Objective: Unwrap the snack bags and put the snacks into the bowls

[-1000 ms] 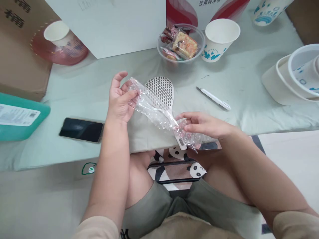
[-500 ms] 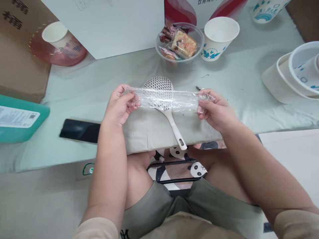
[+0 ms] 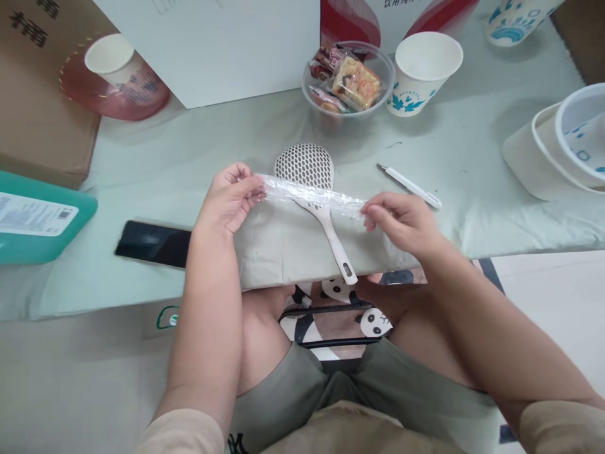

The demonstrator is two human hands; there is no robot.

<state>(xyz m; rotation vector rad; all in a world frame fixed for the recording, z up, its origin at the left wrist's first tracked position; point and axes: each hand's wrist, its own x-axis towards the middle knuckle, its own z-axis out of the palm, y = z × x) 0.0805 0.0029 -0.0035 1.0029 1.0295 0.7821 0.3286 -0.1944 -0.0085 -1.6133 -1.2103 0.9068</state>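
Note:
A narrow strip of clear plastic film (image 3: 307, 193) is stretched between my two hands. My left hand (image 3: 232, 197) pinches its left end, and my right hand (image 3: 399, 221) pinches the right end, which sits a little lower. Under the film lies a white slotted skimmer (image 3: 305, 165), its holed bowl pointing away and its handle reaching over the table's near edge. The film crosses in front of the lower part of the bowl. Just beyond my right hand a white utility knife (image 3: 410, 185) rests on the cloth.
A black phone (image 3: 154, 243) lies beside my left forearm, near a green container (image 3: 42, 217). Farther back stand a clear bowl (image 3: 388, 79) of wrapped snacks, a paper cup (image 3: 411, 94) and a white box (image 3: 227, 50). White tubs (image 3: 532, 154) stand at the right; a red bowl (image 3: 80, 94) holds another cup.
My right hand has moved down and slightly left, so the film now slants and is bunched narrower. The utility knife, mostly covered before, shows fully. My left hand has barely moved.

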